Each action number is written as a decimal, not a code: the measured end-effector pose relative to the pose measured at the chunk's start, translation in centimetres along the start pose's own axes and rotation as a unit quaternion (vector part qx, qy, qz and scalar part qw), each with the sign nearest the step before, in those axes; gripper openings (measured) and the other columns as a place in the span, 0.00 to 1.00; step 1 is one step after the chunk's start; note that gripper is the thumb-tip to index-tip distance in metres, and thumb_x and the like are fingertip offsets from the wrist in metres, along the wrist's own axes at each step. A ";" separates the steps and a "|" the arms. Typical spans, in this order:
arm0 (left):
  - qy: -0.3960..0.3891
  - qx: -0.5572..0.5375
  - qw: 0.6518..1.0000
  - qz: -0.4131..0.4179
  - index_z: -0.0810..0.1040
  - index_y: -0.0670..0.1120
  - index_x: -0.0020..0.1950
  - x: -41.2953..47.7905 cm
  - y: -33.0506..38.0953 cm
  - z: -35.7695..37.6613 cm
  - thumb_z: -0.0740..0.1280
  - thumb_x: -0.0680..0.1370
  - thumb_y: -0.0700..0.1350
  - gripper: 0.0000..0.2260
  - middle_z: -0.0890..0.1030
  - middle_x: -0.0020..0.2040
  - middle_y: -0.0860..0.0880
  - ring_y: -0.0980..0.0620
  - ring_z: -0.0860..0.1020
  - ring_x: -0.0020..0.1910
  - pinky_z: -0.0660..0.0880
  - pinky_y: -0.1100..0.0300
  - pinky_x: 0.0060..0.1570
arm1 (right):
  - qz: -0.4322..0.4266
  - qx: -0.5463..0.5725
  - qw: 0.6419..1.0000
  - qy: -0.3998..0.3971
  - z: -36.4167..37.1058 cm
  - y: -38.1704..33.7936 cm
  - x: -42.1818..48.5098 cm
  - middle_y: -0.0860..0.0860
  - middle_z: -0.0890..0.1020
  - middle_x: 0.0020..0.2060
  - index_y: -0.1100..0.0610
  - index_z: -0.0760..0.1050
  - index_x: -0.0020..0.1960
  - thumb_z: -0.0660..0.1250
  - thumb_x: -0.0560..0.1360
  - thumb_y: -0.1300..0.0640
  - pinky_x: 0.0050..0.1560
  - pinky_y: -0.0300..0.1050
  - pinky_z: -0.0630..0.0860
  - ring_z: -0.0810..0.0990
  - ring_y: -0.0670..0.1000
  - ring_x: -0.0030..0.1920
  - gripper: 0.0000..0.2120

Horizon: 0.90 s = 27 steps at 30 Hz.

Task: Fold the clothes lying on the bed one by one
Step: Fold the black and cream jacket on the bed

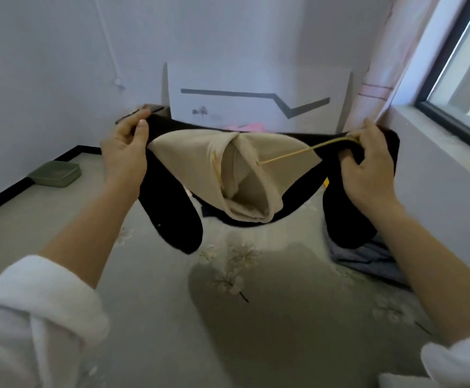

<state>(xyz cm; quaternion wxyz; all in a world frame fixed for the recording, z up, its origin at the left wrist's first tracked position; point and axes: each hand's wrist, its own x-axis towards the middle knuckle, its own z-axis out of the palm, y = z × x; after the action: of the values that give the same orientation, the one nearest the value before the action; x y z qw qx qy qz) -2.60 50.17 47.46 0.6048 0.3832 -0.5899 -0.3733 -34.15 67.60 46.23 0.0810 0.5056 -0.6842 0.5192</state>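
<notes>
White rolled cuffs (38,298) are seen nearest the camera on both forearms. Beneath them the bed (270,326) is covered with a pale floral sheet.

The black hoodie (172,222) is held in the air above the bed, stretched between both hands, not yet laid down. The left hand (124,152) is closed on one shoulder edge, thumb on top. The right hand (368,175) is curled round the other shoulder edge, and a yellow drawstring (298,152) is pulled taut to it. The beige hood lining (200,163) sags between the hands; both sleeves hang free.

Step judged: spreading before the first fold. It is advised that the drawstring be released from the right grip, so the hood is not dragged askew. The garment should be lowered flat on the bare sheet, hood smoothed, and the sleeves folded inward.

A blue-grey garment (368,261) lies just under the right sleeve; overlap is to be avoided. Farther off, a pink garment (252,126) lies near the white headboard (256,77). A green box (54,173) rests on the floor at left.
</notes>
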 end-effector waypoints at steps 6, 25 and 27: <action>-0.051 0.147 0.984 -0.083 0.79 0.51 0.62 -9.6 -6.8 -6.5 0.60 0.82 0.46 0.11 0.79 0.57 0.54 0.65 0.75 0.52 0.69 0.79 0.48 | 0.016 -0.058 0.986 -0.155 2.5 2.9 -10.9 0.61 0.75 0.64 0.60 0.76 0.47 0.68 0.73 0.66 0.74 0.58 0.49 0.60 0.55 0.75 0.04; -0.532 0.346 0.561 -0.532 0.55 0.44 0.77 -26.2 -29.7 -19.0 0.63 0.79 0.44 0.29 0.81 0.44 0.48 0.55 0.82 0.35 0.76 0.60 0.33 | 0.379 -0.312 0.684 -0.539 13.7 8.2 -44.0 0.53 0.70 0.70 0.51 0.74 0.63 0.60 0.77 0.56 0.62 0.46 0.70 0.71 0.56 0.67 0.15; -0.572 0.350 0.506 -0.542 0.57 0.46 0.77 -25.7 -30.9 -19.2 0.63 0.80 0.46 0.27 0.82 0.46 0.48 0.53 0.83 0.38 0.77 0.56 0.39 | 0.420 -0.311 0.642 -0.561 14.1 7.8 -44.6 0.53 0.74 0.66 0.52 0.73 0.65 0.60 0.77 0.60 0.60 0.45 0.73 0.75 0.54 0.63 0.18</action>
<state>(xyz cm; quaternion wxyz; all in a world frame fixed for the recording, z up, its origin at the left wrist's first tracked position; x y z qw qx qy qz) 15.91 60.59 8.34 -0.3680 0.5115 -0.5674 -0.5301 -13.14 83.13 6.71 -0.3924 0.3031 -0.8588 -0.1290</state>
